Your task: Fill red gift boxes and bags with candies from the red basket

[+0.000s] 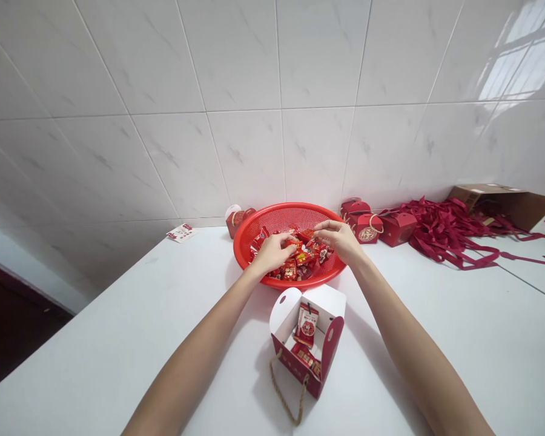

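Observation:
A red plastic colander (281,212) holds a heap of red-wrapped candies (289,270). My left hand (272,251) reaches over its left rim, thumb and fingers apart and bent down at the candies; the fingertips partly blend with the wrappers. Over the colander's right side is my right hand (338,239), fingers loosely curved and apart, with nothing seen in them. Between my forearms stands an open red gift box (295,367) with a white inside, flaps up and a rope handle (284,396) hanging down its front. Inside lie a red-and-white packet (307,325) and another red packet (306,356).
Closed red boxes (367,229) stand right of the colander against the tiled wall, beside a heap of dark red ribbons (440,233) and a cardboard box (504,197). Another small box (234,223) sits behind the colander's left. A printed card (181,232) lies near the table's left edge.

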The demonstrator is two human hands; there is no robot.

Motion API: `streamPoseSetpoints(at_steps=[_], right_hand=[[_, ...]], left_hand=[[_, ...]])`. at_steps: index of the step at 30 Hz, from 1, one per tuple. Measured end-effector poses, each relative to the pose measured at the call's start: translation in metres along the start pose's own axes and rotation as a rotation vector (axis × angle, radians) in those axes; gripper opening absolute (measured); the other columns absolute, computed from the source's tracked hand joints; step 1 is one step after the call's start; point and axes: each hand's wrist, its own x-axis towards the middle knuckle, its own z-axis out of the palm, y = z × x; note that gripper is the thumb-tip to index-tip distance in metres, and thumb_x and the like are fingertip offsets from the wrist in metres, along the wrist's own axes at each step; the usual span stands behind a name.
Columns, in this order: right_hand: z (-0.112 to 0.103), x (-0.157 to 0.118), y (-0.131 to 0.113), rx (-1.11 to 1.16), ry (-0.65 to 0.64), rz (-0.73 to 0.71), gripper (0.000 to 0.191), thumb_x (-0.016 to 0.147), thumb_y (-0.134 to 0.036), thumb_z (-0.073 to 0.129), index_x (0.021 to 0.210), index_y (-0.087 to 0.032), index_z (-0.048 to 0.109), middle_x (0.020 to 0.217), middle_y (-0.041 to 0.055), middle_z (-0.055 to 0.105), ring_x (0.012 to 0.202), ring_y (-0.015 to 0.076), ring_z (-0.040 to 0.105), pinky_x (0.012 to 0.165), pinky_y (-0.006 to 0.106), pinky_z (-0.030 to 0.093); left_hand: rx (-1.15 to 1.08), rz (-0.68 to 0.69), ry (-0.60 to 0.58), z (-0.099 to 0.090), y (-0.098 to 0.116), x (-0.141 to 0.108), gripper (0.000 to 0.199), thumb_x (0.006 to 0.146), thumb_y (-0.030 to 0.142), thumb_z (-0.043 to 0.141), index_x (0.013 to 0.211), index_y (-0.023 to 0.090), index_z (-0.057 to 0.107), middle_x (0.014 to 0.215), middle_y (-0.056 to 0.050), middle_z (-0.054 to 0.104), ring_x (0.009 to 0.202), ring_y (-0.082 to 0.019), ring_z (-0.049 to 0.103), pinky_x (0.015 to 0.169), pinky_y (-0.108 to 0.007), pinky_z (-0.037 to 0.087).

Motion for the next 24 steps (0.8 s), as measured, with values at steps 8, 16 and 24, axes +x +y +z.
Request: streamPoseSetpoints(at_steps=[8, 16, 24], right_hand=[[-0.001, -0.002, -0.005, 0.051, -0.086, -0.008, 0.026, 0.049, -0.022, 0.071, 0.074, -0.019, 0.07, 0.073, 0.0016, 0.071, 0.074, 0.017, 0.065, 0.07, 0.029, 0.049], [-0.002, -0.001, -0.009, 0.132, -0.108, -0.021, 0.026, 0.048, -0.016, 0.072, 0.074, -0.019, 0.069, 0.069, -0.0023, 0.067, 0.067, 0.0121, 0.059, 0.067, 0.026, 0.046], [0.005, -0.032, -0.057, -0.015, -0.573, -0.133, 0.028, 0.067, -0.011, 0.07, 0.094, -0.017, 0.071, 0.077, -0.0006, 0.069, 0.074, 0.0128, 0.064, 0.066, 0.025, 0.05]], left_hand=[[-0.28, 0.093, 0.0, -0.006, 0.002, -0.003, 0.024, 0.075, 0.029, 0.068, 0.093, 0.015, 0.073, 0.106, -0.011, 0.075, 0.101, -0.026, 0.068, 0.094, -0.039, 0.051], [-0.339, 0.214, -0.552, -0.043, 0.034, -0.04, 0.023, 0.074, 0.03, 0.073, 0.093, 0.017, 0.075, 0.082, -0.004, 0.072, 0.078, -0.018, 0.065, 0.075, -0.029, 0.052], [0.091, 0.255, -0.656, -0.073, 0.058, -0.067, 0.018, 0.085, 0.034, 0.063, 0.085, 0.019, 0.074, 0.07, -0.001, 0.066, 0.065, -0.014, 0.059, 0.059, -0.024, 0.043]])
